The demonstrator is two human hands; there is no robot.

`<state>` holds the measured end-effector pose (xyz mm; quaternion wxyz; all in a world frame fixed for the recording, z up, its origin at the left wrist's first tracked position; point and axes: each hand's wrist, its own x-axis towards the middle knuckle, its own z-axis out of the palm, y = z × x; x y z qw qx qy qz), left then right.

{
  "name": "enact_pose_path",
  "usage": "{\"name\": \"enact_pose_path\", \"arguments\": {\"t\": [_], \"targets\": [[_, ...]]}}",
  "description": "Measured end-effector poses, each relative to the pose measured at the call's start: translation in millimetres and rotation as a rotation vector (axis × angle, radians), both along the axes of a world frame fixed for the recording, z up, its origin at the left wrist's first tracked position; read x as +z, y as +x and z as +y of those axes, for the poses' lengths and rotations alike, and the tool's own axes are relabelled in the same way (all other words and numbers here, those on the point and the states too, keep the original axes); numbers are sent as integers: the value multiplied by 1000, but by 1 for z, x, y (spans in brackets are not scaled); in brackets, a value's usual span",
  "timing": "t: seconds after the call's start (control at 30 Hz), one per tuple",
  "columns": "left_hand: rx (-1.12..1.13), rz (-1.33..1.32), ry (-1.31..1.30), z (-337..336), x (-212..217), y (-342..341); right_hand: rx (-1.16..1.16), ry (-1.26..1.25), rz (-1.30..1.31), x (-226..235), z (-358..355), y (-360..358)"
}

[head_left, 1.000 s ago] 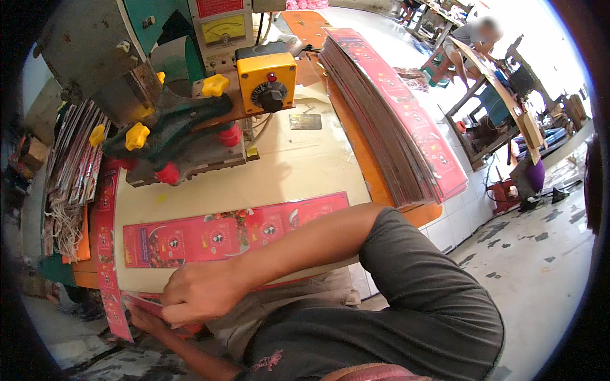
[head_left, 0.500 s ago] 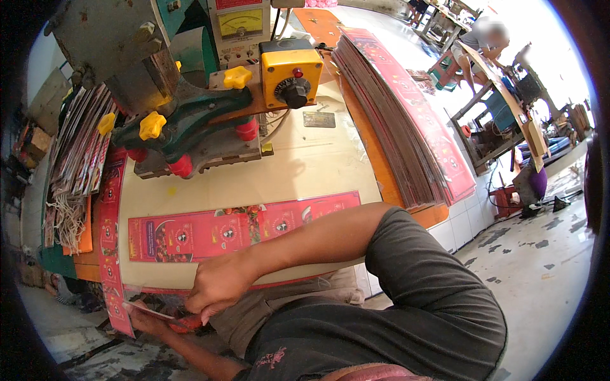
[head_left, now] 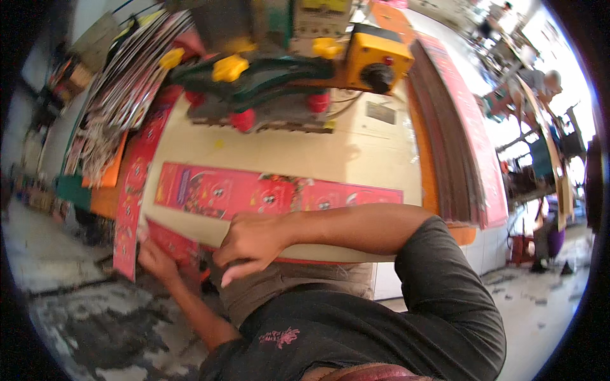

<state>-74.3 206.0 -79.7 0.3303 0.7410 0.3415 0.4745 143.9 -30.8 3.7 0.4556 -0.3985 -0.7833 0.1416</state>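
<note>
At the near left edge of the work table, my left hand (head_left: 155, 259) pinches a red printed sheet (head_left: 171, 242), its face partly showing. Next to that hand, a long red printed strip (head_left: 130, 222) runs down the table's left side and hangs past the front edge. My right hand (head_left: 254, 242) is at the front edge, just right of the held sheet, fingers bent and thumb apart; nothing shows in it. Beyond my right forearm, another red printed sheet (head_left: 248, 197) lies flat on the cream work surface (head_left: 292, 152). An orange-red thing between my hands is too blurred to name.
A green press (head_left: 254, 89) with yellow knobs and red feet stands over the table. Right of it are a yellow control box (head_left: 379, 60) and a tall stack of red-topped sheets (head_left: 457, 140). Bundled corded pieces (head_left: 130, 95) lie left. A person (head_left: 540, 86) sits farther right.
The view has shifted, so the table sits higher and farther right. The sheet in my left hand has turned from edge-on to show its face. My right thumb and fingers have parted.
</note>
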Motion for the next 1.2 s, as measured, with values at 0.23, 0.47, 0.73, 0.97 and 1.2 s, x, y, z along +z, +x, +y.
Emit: {"name": "enact_pose_path", "arguments": {"t": [0.23, 0.47, 0.73, 0.97, 1.2], "targets": [[1, 93, 220, -25, 41, 44, -523, 90, 342, 9, 5, 15], [-62, 143, 234, -37, 65, 89, -639, -248, 848, 1, 17, 35], [-55, 258, 109, -40, 54, 101, -533, -353, 830, 5, 17, 36], [-15, 350, 172, -39, 49, 104, -568, -314, 695, 1, 20, 36], [-11, 362, 181, -38, 47, 104, -536, -311, 754, -7, 23, 38]]}}
